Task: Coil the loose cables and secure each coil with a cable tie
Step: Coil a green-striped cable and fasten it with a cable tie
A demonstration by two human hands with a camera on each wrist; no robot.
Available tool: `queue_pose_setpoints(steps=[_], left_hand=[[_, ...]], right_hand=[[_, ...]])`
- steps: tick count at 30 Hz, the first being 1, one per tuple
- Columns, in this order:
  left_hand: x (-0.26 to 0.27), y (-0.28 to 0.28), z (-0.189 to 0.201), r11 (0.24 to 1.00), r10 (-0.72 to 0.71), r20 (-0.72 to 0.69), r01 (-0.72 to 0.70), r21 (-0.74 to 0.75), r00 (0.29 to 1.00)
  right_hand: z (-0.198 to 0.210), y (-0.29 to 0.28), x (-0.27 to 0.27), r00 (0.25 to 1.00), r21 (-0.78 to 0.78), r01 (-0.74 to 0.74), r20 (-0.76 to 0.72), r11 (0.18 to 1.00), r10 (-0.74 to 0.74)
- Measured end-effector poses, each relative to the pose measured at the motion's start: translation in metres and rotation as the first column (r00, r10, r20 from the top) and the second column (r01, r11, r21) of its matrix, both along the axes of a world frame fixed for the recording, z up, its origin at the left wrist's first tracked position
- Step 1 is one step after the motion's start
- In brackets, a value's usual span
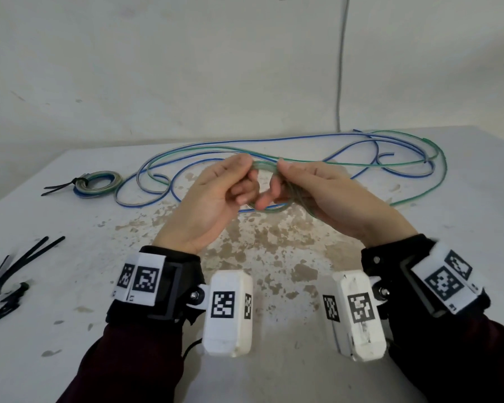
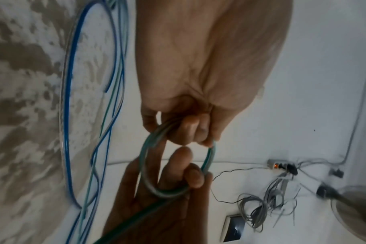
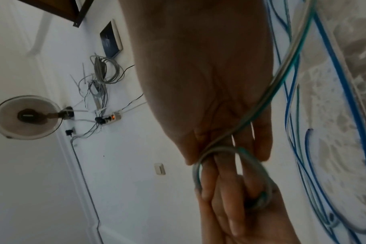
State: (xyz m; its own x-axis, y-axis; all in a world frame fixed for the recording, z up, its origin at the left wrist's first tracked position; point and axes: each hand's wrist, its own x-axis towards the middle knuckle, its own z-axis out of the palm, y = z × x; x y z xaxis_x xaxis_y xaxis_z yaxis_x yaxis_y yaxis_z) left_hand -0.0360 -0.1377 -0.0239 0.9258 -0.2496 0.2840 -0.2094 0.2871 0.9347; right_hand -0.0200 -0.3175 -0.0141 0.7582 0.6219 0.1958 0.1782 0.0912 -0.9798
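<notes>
Both hands (image 1: 213, 196) (image 1: 326, 196) round green cable coil (image 2: 167, 165); no legible txt.

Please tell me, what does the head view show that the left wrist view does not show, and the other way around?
Only the head view shows the finished coil closed with a black tie, lying far left on the table, and the spare cable ties at the left edge.

Only the left wrist view shows the power strip with a lit switch and the grey wire bundle behind.

Both show the left hand and the right hand holding the small green coil between them, and the loose blue cable on the table.
</notes>
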Motion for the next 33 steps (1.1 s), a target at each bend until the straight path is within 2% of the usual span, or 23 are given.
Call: queue_pose_setpoints(steps=[2,3,6,8,10,13,16,19,22,25,27,33], left_hand=[[-0.001,0.001,0.002,0.996,-0.01,0.008,0.011,-0.091,1.0],[-0.002,0.0,0.004,0.994,-0.03,0.004,0.03,-0.106,1.0],[-0.006,-0.005,0.006,0.992,-0.115,-0.059,0.112,-0.052,0.992],[-0.007,-0.009,0.004,0.988,-0.155,-0.098,0.155,-0.001,0.983],[-0.006,-0.009,0.002,0.989,-0.134,-0.095,0.139,0.057,0.987],[-0.006,-0.006,0.003,0.993,-0.077,-0.015,0.078,0.09,0.997],[-0.006,-0.005,0.005,1.0,-0.015,0.012,0.015,-0.014,1.0],[-0.007,-0.009,0.005,0.996,-0.017,0.014,0.019,-0.092,1.0],[-0.007,-0.009,0.005,0.992,-0.029,0.0,0.028,-0.121,1.0],[-0.007,-0.007,0.007,0.989,-0.013,-0.036,0.007,-0.15,0.999],[-0.007,-0.007,0.007,0.99,-0.014,-0.052,0.007,-0.142,0.999],[-0.002,-0.004,0.004,0.97,-0.093,-0.083,0.072,-0.23,0.992]], right_hand=[[0.003,-0.001,0.0,0.999,0.052,-0.023,-0.035,0.998,0.025],[0.003,-0.002,0.0,1.0,0.063,0.009,-0.026,0.998,-0.007],[0.004,-0.001,0.003,0.993,0.096,0.117,-0.017,0.989,-0.116],[0.003,0.003,0.002,0.992,0.079,0.125,-0.023,0.989,-0.123],[0.002,0.006,0.0,0.994,0.046,0.113,-0.017,0.993,-0.112],[0.002,0.007,-0.004,0.997,0.026,0.078,-0.018,0.997,-0.077],[0.003,0.003,-0.004,0.999,0.105,-0.006,-0.035,0.994,0.01],[0.002,0.002,-0.002,0.999,0.165,-0.019,-0.034,0.986,0.025],[0.0,0.0,0.0,1.0,0.11,0.004,0.024,0.994,-0.007],[0.003,-0.01,-0.002,0.984,-0.039,-0.112,0.138,0.993,0.116],[0.002,-0.015,-0.003,0.973,-0.097,-0.167,0.143,0.981,0.18],[-0.001,-0.008,0.002,0.974,-0.065,-0.004,0.228,0.998,0.019]])
